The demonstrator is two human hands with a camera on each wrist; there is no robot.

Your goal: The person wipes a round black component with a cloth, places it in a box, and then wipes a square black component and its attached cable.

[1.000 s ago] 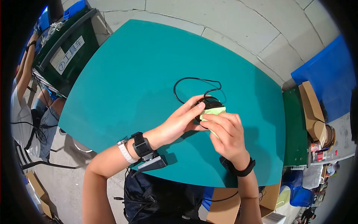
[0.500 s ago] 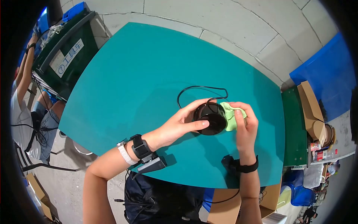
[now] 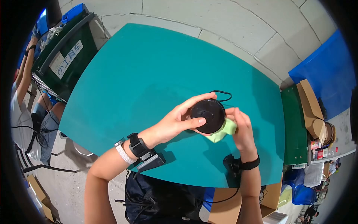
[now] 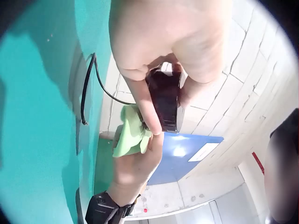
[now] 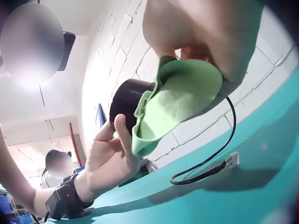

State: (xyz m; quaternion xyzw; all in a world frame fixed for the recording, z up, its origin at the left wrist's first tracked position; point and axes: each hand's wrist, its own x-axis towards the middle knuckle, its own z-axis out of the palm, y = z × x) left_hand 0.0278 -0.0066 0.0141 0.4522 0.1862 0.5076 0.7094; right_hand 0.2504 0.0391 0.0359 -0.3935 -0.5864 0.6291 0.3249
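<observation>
My left hand [image 3: 179,117] grips a glossy black round device [image 3: 214,112] above the table, thumb across its flat circular face. In the right wrist view the device [image 5: 131,95] shows a deep dark side wall. A black cable [image 5: 205,164] runs from behind it down to the table, ending in a small white connector [image 5: 232,160]. My right hand [image 3: 244,130] pinches a light green cloth [image 3: 220,133] against the device's right and lower side. In the left wrist view the cloth [image 4: 128,133] bunches beside the left fingers. The device's underside is hidden in the head view.
The teal table [image 3: 149,67] spreads out beyond the hands to a white block wall [image 3: 238,30]. A dark green cart [image 3: 67,52] stands at the left, near a seated person [image 3: 30,108]. Cardboard boxes [image 3: 311,112] and a blue panel [image 3: 328,67] are at the right.
The device has turned in the left hand, so its flat round face points up. The cloth left its top, went to its right side, and is now lower against it. Less cable shows.
</observation>
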